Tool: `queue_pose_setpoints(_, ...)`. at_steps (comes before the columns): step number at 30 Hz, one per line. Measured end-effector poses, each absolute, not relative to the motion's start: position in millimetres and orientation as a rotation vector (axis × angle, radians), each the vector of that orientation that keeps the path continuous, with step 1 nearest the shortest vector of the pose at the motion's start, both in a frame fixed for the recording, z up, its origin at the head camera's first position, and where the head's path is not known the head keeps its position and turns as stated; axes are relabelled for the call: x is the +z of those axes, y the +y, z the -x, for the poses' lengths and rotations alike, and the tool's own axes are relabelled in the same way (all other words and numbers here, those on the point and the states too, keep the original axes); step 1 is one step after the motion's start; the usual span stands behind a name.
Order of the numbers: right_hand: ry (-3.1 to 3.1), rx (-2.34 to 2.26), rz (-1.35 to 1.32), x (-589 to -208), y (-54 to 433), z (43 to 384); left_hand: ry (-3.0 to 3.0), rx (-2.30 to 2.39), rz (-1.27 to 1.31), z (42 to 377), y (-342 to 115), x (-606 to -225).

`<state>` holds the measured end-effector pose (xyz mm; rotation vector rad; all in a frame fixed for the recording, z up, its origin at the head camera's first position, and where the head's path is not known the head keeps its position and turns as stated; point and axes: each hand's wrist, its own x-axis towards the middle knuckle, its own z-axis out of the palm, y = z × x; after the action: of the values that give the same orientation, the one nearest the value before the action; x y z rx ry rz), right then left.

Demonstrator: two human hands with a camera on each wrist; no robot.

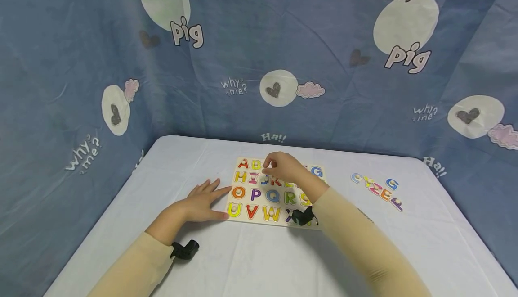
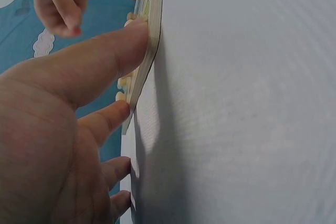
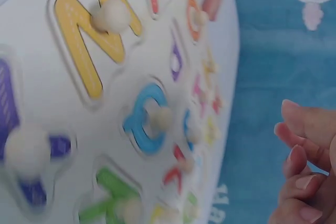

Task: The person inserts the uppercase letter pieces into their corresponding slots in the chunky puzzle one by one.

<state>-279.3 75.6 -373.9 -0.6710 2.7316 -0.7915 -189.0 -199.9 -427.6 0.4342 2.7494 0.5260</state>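
A pale wooden alphabet puzzle board (image 1: 244, 203) with coloured, knobbed letters lies on the table. My left hand (image 1: 198, 204) is at its left edge, fingers spread. In the left wrist view, the thumb (image 2: 113, 53) and a fingertip touch the board's side. Above the upper rows hovers my right hand (image 1: 283, 166), fingers loosely bent, with nothing visible between them. It hides part of the top row. Close up in the right wrist view are a yellow W (image 3: 71, 30) and a blue Q (image 3: 142, 135), both in their recesses.
Several loose letters lie right of the board, including a yellow Y (image 1: 368, 181), a pink Z (image 1: 375, 189), a blue G (image 1: 391, 184) and an orange E (image 1: 385, 194). A white cloth (image 1: 267, 261) covers the table. Behind hangs a blue printed curtain (image 1: 243, 117).
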Motion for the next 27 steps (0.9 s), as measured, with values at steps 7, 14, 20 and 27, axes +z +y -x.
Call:
queue_pose_setpoints(7,2.814,-0.847,0.641,-361.9,117.3,272.4,2.754,0.511,-0.405,189.6,-201.7,-429.5)
queue_pose_setpoints(14,2.919,-0.842,0.540,-360.9,172.5,267.4,2.754,0.509,-0.401,191.6,-200.3,-432.8)
queue_pose_setpoints(20,2.975,-0.868,0.495,-370.9,223.3,265.3,2.754,0.509,-0.395,191.1,-199.1,-432.2)
queue_pose_setpoints(27,3.009,-0.860,0.411,-387.4,270.0,265.7,2.760,0.493,-0.396,192.4,-199.1,-432.4)
